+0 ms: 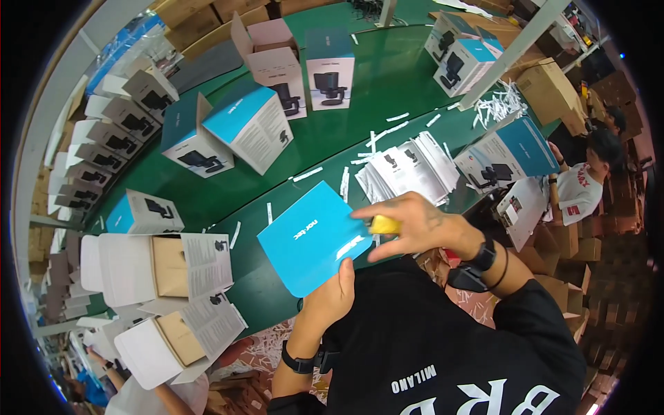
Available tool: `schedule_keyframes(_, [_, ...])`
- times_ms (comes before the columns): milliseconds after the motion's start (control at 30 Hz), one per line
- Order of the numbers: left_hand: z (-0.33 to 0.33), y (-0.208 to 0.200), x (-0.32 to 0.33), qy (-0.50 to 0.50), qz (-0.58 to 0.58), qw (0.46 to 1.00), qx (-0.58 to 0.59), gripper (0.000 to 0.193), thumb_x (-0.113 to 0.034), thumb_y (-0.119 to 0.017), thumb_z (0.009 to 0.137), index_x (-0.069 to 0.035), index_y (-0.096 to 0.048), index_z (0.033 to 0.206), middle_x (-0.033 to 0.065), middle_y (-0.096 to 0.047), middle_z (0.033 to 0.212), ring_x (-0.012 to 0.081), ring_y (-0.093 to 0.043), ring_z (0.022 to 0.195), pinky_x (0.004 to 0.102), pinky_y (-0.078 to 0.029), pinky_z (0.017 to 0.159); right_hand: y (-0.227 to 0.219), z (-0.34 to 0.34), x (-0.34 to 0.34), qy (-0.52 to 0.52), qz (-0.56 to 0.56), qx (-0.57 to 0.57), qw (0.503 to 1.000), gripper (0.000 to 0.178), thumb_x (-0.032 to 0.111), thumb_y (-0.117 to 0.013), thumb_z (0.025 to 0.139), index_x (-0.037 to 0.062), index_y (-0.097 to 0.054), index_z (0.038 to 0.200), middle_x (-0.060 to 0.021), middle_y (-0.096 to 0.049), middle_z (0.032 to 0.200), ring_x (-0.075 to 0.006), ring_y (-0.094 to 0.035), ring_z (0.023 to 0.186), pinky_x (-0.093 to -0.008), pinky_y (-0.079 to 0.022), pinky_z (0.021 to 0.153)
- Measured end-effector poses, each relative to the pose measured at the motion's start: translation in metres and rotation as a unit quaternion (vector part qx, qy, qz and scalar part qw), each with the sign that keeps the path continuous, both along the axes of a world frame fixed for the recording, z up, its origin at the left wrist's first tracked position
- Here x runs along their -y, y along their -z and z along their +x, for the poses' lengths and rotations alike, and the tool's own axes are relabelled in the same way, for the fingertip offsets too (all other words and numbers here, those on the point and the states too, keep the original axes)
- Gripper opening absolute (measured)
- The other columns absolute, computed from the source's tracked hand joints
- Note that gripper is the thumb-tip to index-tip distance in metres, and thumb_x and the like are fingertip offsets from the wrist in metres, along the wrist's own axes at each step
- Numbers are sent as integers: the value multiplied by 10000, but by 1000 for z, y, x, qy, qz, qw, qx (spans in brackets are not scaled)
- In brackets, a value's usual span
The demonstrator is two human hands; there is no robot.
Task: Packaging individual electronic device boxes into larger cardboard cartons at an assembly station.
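A blue-topped cardboard box point(304, 238) is tilted in front of me, over the near edge of the green table. My left hand point(332, 294) grips its near right corner, with the thumb against the edge and the other fingers hidden beneath. At the box's right side is my right hand point(411, 225), index finger touching the blue face and thumb spread apart from it. A small yellow thing point(385, 225) is held within that hand; its kind I cannot make out. Beyond the right hand lies a fanned stack of printed white sheets point(408, 166).
Closed blue-and-white boxes point(249, 124) stand on the green table point(311, 152), with paper strips scattered about. Open boxes point(169, 266) with brown inserts sit at the left. A metal post point(515, 52) rises at the right. Co-workers point(588, 176) are at the right and lower left.
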State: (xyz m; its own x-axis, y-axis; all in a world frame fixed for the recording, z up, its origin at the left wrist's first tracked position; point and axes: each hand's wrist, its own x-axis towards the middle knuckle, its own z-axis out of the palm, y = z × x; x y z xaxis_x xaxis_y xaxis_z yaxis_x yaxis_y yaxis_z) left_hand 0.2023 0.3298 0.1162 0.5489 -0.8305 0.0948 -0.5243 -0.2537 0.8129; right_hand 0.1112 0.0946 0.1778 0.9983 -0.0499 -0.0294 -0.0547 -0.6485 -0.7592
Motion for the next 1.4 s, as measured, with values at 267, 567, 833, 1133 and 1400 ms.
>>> schedule_keyframes(267, [-6,-20,2,84,88,990,64,345,-231,-571,1014,32,-642,1226,240,-668,1155,426,-637,1062,518,-487,953,51,16,-5,-69,-15,162,984,653,411,-882,784,143,-664,1338,-90,-693,907,-293,-688,673,-352,-564,601])
schedule_keyframes(567, [2,36,-89,-101,-142,948,266,702,-109,-861,759,8,-573,1388,235,-528,1453,409,-551,1298,464,-490,1054,69,18,-11,-18,-134,272,953,615,399,-909,737,147,-706,1260,-24,-594,810,-191,-603,567,-295,-496,495])
schedule_keyframes(833, [36,29,-51,-150,-137,976,73,806,-125,-884,744,-37,-512,1453,304,-288,1627,462,-434,1437,507,-458,1105,73,21,-28,-16,-176,274,945,569,415,-888,759,164,-705,1236,-7,-578,785,-185,-588,531,-296,-493,474])
schedule_keyframes(1133, [48,58,-71,-106,-161,981,-35,719,-71,-849,797,-50,-538,1445,321,-185,1666,456,-324,1509,514,-392,1158,73,9,-40,-29,-174,234,956,501,287,-913,753,136,-742,1199,-5,-561,736,-166,-573,504,-292,-464,452])
schedule_keyframes(1400, [50,16,-79,-28,-18,989,141,746,-211,-803,857,-61,-479,1512,321,-244,1647,489,-278,1519,585,-290,1198,114,0,-47,-43,-161,396,903,542,161,-874,790,110,-687,1296,3,-552,707,-151,-536,480,-284,-426,428])
